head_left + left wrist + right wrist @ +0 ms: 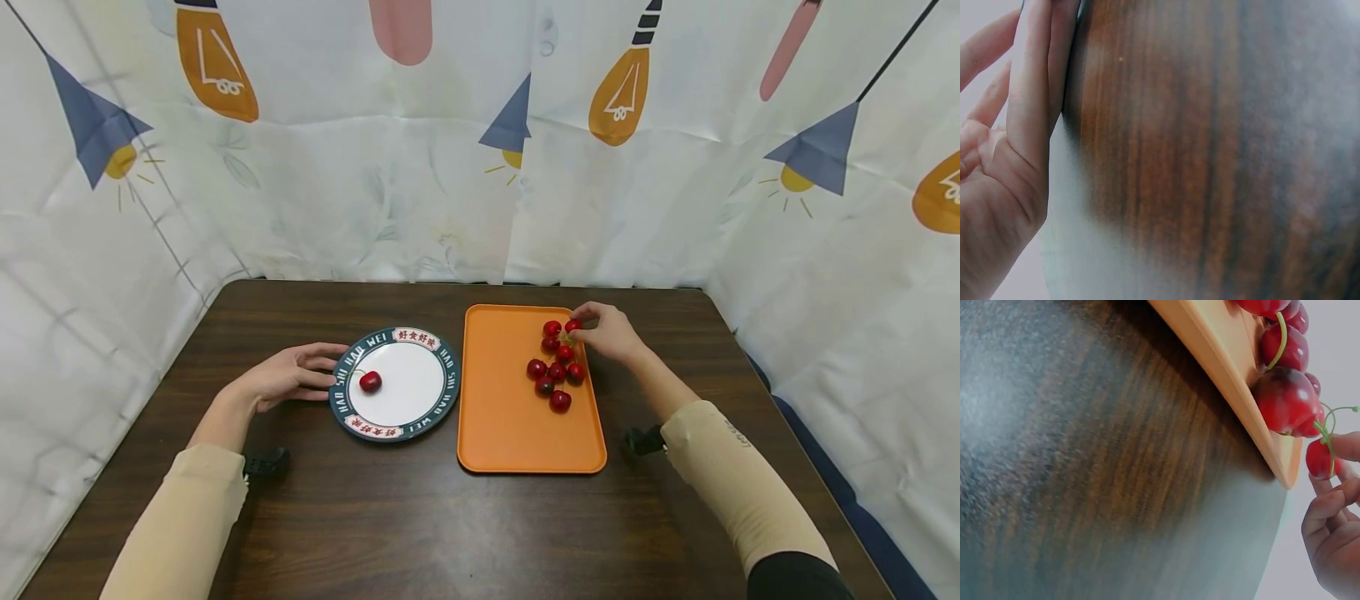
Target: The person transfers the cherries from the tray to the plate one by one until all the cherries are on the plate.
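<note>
My left hand [296, 372] touches the left rim of a white plate [408, 383] with a dark green lettered border, its fingers fairly straight. One red cherry [371, 382] with a stem lies on the plate's left half. At the far right corner of an orange tray [495, 417], my right hand [609, 333] pinches a cherry [1321, 459] between thumb and fingers. Several more dark red cherries [557, 372] lie grouped on the tray's right side, some with green stems. In the left wrist view, the left hand's fingers [1029, 81] hide most of what they touch.
Plate and tray lie side by side on a dark brown wooden table [360, 525]. Behind the table hangs a pale curtain [337, 192] printed with lamps and bulbs. Black wrist devices show at both wrists.
</note>
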Demonstrator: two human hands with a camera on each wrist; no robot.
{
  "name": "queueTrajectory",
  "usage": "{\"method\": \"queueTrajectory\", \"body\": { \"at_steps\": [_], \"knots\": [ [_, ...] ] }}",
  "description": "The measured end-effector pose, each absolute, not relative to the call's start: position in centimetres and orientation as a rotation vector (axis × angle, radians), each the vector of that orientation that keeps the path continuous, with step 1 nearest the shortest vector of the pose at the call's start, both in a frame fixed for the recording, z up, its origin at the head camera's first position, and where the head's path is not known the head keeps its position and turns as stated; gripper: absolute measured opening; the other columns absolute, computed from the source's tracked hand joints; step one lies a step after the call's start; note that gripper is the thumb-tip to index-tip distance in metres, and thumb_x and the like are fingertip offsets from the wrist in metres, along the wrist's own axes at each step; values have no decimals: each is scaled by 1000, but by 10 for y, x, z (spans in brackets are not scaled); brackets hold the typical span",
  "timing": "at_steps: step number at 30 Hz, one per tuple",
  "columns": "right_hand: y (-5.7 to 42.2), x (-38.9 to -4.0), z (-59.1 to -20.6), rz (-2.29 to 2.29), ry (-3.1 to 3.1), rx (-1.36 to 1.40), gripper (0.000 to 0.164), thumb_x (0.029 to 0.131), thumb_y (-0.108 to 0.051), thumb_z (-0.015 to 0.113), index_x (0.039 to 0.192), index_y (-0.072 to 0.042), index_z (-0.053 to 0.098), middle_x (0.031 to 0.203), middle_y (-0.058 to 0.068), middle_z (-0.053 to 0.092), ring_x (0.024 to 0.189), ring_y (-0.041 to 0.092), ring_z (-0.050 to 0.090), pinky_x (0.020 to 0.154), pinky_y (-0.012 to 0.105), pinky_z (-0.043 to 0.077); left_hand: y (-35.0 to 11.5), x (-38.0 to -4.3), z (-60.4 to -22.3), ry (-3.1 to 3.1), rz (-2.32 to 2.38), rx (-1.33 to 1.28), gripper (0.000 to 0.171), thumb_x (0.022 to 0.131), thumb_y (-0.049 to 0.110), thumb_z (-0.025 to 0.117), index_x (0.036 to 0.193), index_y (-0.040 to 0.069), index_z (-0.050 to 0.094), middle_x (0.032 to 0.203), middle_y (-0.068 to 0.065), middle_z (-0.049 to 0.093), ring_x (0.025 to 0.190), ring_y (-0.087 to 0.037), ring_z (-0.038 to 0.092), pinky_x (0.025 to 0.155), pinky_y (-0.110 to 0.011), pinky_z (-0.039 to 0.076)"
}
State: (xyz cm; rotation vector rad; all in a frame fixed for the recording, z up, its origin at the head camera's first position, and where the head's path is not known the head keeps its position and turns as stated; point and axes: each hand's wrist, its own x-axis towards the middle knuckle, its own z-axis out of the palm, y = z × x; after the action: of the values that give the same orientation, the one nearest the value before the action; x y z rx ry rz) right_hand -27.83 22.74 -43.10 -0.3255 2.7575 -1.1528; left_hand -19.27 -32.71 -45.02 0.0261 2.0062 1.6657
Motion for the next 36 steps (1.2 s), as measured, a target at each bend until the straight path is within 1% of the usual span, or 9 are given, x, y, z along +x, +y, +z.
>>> {"method": "queueTrajectory", "body": {
  "at_steps": [5,13,20,26,27,31,33,34,36],
  "knots": [
    [227,-278,-426,-1149,2776,-342,32,97,-16,70,126,-4,64,124,17,64,112,34,57,86,48,50,-327,-193,-450,2007,1669,28,73,97,5,69,159,3,30,141,-27,49,107,-26,66,92,-44,57],
    [225,-278,-419,-1144,2805,-393,31,96,-16,73,123,-4,65,120,16,65,115,36,57,94,52,48,-327,-192,-450,2007,1665,24,74,97,7,69,160,4,30,143,-28,47,107,-26,66,93,-43,57],
    [222,-276,-413,-1153,2796,-421,31,95,-17,74,122,-4,65,121,17,63,115,36,56,89,51,49,-328,-193,-452,2008,1666,37,73,98,6,68,160,4,30,143,-28,47,107,-26,66,93,-44,57],
    [220,-274,-413,-1145,2774,-436,32,94,-19,75,120,-3,65,120,17,63,115,40,56,90,49,48,-329,-194,-453,2015,1665,40,73,97,7,69,159,4,31,143,-27,48,108,-26,67,92,-44,57],
    [219,-273,-413,-1144,2769,-441,32,94,-20,75,119,-3,65,119,16,64,114,40,57,88,47,49,-329,-194,-453,2015,1665,40,73,97,7,69,159,4,31,143,-27,48,108,-26,67,92,-44,57],
    [218,-272,-414,-1136,2733,-450,31,94,-23,76,118,-6,66,115,13,64,86,35,59,65,37,51,-329,-193,-453,2014,1665,45,73,98,7,69,159,4,30,143,-27,49,108,-26,67,93,-44,57],
    [216,-272,-414,-1141,2712,-465,30,94,-23,76,117,-6,66,114,13,65,82,33,57,58,35,49,-329,-193,-452,2015,1666,41,72,98,7,69,159,4,31,143,-27,49,108,-26,67,93,-44,57],
    [215,-271,-414,-1142,2705,-471,30,94,-23,76,116,-6,66,113,12,65,82,32,57,57,34,48,-329,-193,-452,2015,1666,40,73,98,7,69,159,4,31,143,-27,49,108,-26,67,93,-44,57],
    [211,-271,-414,-1145,2698,-490,29,93,-22,77,115,-6,67,112,11,67,91,31,56,62,36,48,-329,-193,-452,2015,1667,39,73,98,8,69,159,3,30,143,-27,49,108,-26,67,93,-44,57]
  ]
}}
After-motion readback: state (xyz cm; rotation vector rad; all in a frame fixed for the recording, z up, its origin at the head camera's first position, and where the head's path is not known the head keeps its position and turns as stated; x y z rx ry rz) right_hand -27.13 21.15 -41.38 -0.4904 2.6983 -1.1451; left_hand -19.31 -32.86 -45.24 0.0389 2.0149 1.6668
